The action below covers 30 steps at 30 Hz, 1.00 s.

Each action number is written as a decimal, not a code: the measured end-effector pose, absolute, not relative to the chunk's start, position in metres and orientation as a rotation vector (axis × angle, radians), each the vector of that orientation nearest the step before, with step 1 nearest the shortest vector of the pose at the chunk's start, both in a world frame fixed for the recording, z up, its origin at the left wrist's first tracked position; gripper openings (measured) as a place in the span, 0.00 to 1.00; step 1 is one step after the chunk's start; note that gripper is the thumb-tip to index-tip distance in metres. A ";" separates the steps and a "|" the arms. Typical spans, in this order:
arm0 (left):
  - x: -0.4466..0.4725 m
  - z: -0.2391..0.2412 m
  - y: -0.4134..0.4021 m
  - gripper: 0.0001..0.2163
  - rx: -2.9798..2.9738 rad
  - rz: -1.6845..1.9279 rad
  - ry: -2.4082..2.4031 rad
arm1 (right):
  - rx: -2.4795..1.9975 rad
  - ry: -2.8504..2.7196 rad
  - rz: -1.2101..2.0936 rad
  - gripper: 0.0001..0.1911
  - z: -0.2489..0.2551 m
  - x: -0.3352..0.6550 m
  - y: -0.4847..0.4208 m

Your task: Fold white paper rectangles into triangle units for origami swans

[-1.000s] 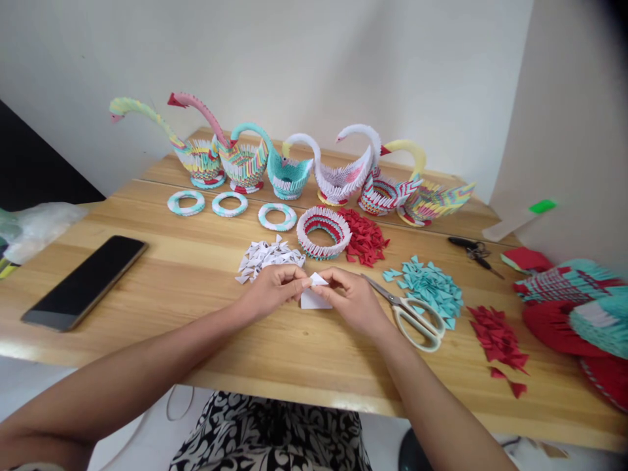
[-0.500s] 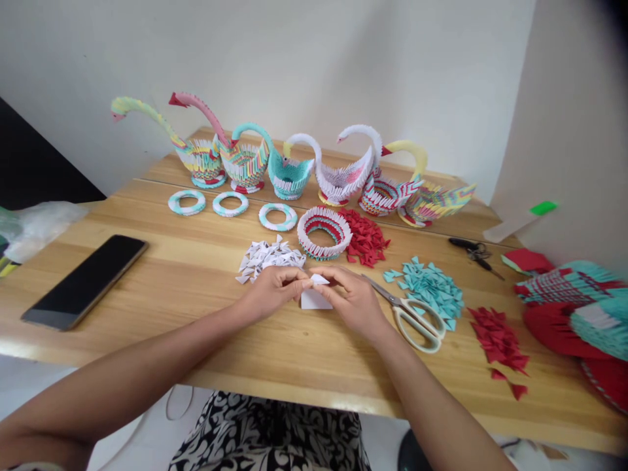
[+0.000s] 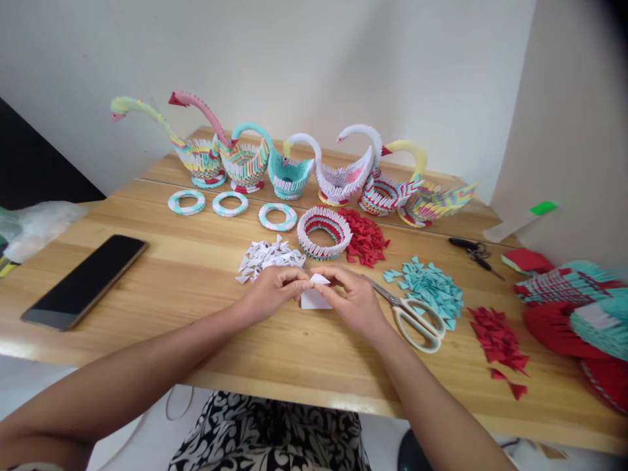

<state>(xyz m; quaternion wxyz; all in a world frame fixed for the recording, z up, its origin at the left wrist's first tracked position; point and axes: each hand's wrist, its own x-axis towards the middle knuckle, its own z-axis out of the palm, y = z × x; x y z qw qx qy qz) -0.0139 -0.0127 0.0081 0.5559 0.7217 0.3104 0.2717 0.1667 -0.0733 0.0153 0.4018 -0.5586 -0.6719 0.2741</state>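
Observation:
My left hand (image 3: 272,290) and my right hand (image 3: 352,298) meet at the middle of the wooden table (image 3: 196,307). Both pinch a small folded white paper piece (image 3: 318,279) between their fingertips. A flat white paper slip (image 3: 314,301) lies on the table just under them. A pile of white folded triangles (image 3: 267,256) sits just beyond my left hand. White-handled scissors (image 3: 415,315) lie right beside my right hand.
A row of paper swans (image 3: 289,167) lines the back, with three teal rings (image 3: 230,204) and a red-and-white ring base (image 3: 324,230) before them. Red pieces (image 3: 366,239), teal pieces (image 3: 432,288) and more red pieces (image 3: 498,340) lie to the right. A black phone (image 3: 86,280) is at left.
My fingertips have closed in slightly on the white piece. Nothing else has moved.

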 end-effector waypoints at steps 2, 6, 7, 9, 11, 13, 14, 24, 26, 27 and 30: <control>-0.014 0.007 -0.012 0.12 1.720 0.650 0.725 | -1.410 -1.672 0.720 0.11 0.016 0.166 -0.073; -0.015 0.004 -0.011 0.11 1.757 0.672 0.713 | -1.399 -1.616 0.779 0.10 0.016 0.164 -0.073; -0.015 0.003 -0.011 0.11 1.766 0.676 0.713 | -1.396 -1.605 0.793 0.10 0.015 0.164 -0.073; -0.015 0.002 -0.011 0.12 1.788 0.682 0.714 | -1.389 -1.585 0.819 0.10 0.014 0.164 -0.073; -0.015 0.002 -0.011 0.13 1.816 0.682 0.715 | -1.381 -1.558 0.853 0.10 0.012 0.164 -0.073; -0.015 0.001 -0.011 0.14 1.837 0.682 0.717 | -1.375 -1.518 0.903 0.10 0.010 0.164 -0.072; -0.015 0.001 -0.012 0.14 1.844 0.683 0.717 | -1.374 -1.491 0.937 0.10 0.009 0.164 -0.072; -0.014 0.004 -0.008 0.12 1.763 0.651 0.755 | -1.240 -1.176 1.346 0.18 0.006 0.166 -0.068; -0.014 0.006 -0.007 0.13 1.719 0.635 0.772 | -1.249 -1.191 1.355 0.21 0.005 0.170 -0.067; -0.015 0.007 -0.007 0.13 1.699 0.624 0.779 | -1.268 -1.204 1.331 0.20 0.005 0.172 -0.067; -0.015 0.009 -0.006 0.13 1.651 0.594 0.780 | -1.338 -1.246 1.231 0.16 0.003 0.175 -0.066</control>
